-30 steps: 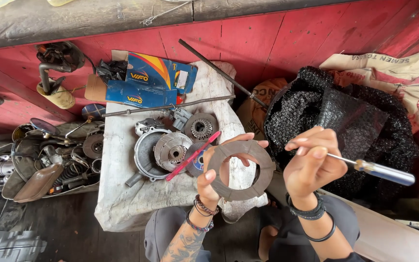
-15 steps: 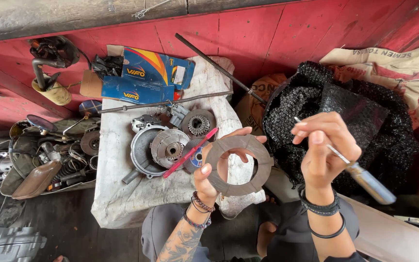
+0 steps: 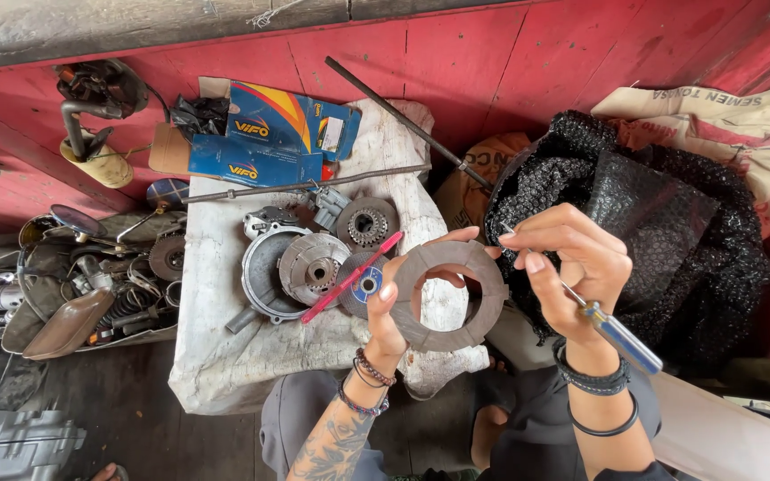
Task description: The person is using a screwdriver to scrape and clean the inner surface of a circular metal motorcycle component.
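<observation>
Both hands work over the lap: the left hand (image 3: 396, 307) pinches the brown friction ring (image 3: 449, 296) by its inner and outer edge, holding it flat and facing up, while the right hand (image 3: 572, 267) grips a blue-handled screwdriver (image 3: 612, 331) whose tip sits at the ring's upper right rim. A slip could gouge the lining or jab the left fingers, I judge. Just left lie a red tool (image 3: 351, 278) and clutch parts (image 3: 314, 267) on the white block (image 3: 216, 356).

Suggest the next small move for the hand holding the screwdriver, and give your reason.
Probably bring the tip of the blue-handled screwdriver the short way down onto the flat brown friction ring. The left hand holds the ring up, face to the camera; the right hand pinches the shaft, tip just beside the rim, apparently not touching.
</observation>
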